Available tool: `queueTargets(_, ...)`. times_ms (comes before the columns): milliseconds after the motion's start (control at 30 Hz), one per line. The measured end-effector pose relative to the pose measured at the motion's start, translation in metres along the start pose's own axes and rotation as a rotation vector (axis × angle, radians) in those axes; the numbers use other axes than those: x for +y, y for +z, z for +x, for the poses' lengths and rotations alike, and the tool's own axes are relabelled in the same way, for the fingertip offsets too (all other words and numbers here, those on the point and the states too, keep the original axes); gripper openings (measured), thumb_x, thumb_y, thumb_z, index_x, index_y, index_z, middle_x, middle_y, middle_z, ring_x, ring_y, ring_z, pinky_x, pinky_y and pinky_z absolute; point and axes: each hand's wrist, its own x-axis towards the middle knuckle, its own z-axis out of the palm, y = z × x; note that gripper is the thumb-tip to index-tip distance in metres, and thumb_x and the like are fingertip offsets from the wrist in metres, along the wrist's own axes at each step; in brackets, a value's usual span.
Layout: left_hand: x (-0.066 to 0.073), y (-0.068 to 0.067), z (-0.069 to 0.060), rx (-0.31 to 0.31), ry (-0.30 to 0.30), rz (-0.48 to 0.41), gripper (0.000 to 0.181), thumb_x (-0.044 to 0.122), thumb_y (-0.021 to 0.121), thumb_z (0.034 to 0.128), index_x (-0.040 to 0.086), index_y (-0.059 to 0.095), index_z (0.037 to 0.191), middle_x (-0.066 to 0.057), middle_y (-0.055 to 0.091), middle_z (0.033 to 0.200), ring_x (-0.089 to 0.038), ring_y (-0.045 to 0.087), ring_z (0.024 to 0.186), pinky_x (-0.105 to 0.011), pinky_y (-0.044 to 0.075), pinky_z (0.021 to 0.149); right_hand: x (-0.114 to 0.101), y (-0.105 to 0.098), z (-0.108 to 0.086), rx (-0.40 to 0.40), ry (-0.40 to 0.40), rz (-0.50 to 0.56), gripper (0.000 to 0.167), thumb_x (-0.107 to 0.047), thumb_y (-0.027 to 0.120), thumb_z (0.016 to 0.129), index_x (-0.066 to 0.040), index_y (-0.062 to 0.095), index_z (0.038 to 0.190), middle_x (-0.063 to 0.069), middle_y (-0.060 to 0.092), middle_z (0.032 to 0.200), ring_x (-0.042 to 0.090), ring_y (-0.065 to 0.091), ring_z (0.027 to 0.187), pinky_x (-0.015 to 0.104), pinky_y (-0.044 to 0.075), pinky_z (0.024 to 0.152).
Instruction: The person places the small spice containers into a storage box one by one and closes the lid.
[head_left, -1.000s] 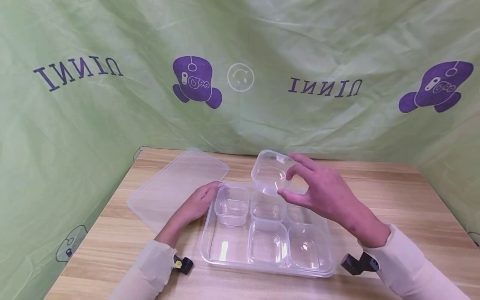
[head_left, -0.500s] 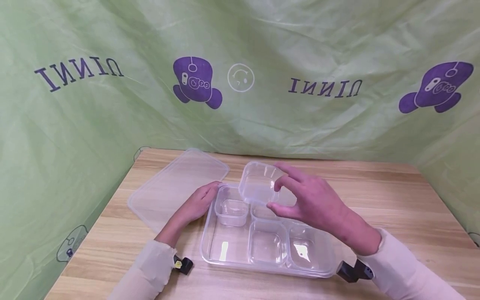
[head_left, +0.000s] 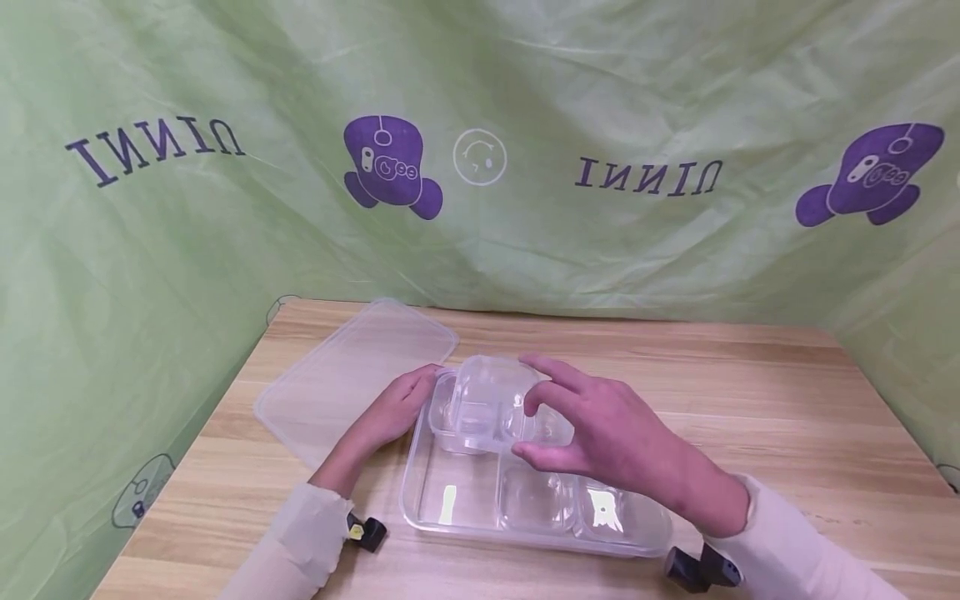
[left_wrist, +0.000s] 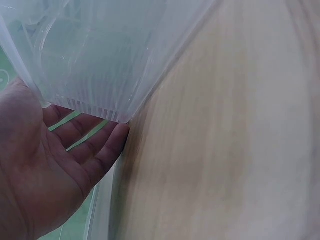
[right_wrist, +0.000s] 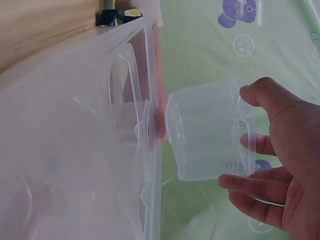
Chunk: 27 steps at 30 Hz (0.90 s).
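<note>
Two hands, one clear box, one lid and several tubs. The right hand [head_left: 600, 425] is clamped on one small tub [right_wrist: 207, 135], pinching its rim between thumb and fingers, above the rear left part of the box [head_left: 525, 542]. At least four other tubs [head_left: 536, 504] stand inside — two in the rear row, two in front. The left hand [head_left: 397, 404], fingers slightly apart, rests against the box's rear left corner. One flat lid [head_left: 345, 383] lies on the table [head_left: 787, 400], at left.

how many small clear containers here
5 visible: the held one, and in the tray the back-left one, back-middle one, front-middle one and front-right one. The right hand may hide another.
</note>
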Motion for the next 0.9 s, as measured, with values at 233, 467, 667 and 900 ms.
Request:
queueTargets(233,-0.001,0.000,-0.001,-0.004,0.004,0.008,0.042,0.029,0.034,0.1143,0.007,0.066,0.131,-0.008,0.066,0.126,-0.025,0.056,0.123,-0.048,0.038,0.113,-0.011,0.006,0.000,-0.011,0.002,0.042,0.032,-0.043,0.083,0.084,-0.020,0.064,0.095,0.010,0.063,0.137,-0.003,0.032,0.051,0.015,0.036,0.048)
queueTargets(467,-0.002,0.000,-0.001,-0.003,0.017,0.011,0.042,0.029,0.033,0.1143,0.006,0.066,0.128,-0.008,0.066,0.123,-0.025,0.056,0.122,-0.048,0.039,0.112,-0.022,0.012,-0.003,-0.054,0.018,0.084,0.032,-0.046,0.082,0.085,-0.020,0.064,0.094,0.008,0.062,0.140,-0.005,0.032,0.052,0.015,0.041,0.053)
queueTargets(667,-0.003,0.000,0.000,-0.008,0.027,0.000,0.039,0.026,0.034,0.1144,0.006,0.066,0.126,-0.008,0.065,0.121,-0.025,0.056,0.117,-0.048,0.038,0.112,-0.029,0.019,-0.006,-0.075,0.034,0.114,0.033,-0.045,0.083,0.083,-0.021,0.064,0.094,0.006,0.062,0.140,-0.003,0.035,0.053,0.016,0.041,0.054)
queueTargets(900,-0.001,-0.001,0.000,-0.014,0.025,-0.007,0.040,0.026,0.033,0.1145,0.006,0.066,0.125,-0.007,0.066,0.118,-0.024,0.056,0.114,-0.049,0.040,0.110,-0.035,0.028,-0.011,-0.154,0.083,0.138,0.032,-0.047,0.082,0.086,-0.022,0.064,0.095,0.004,0.059,0.143,-0.003,0.040,0.055,0.022,0.048,0.061)
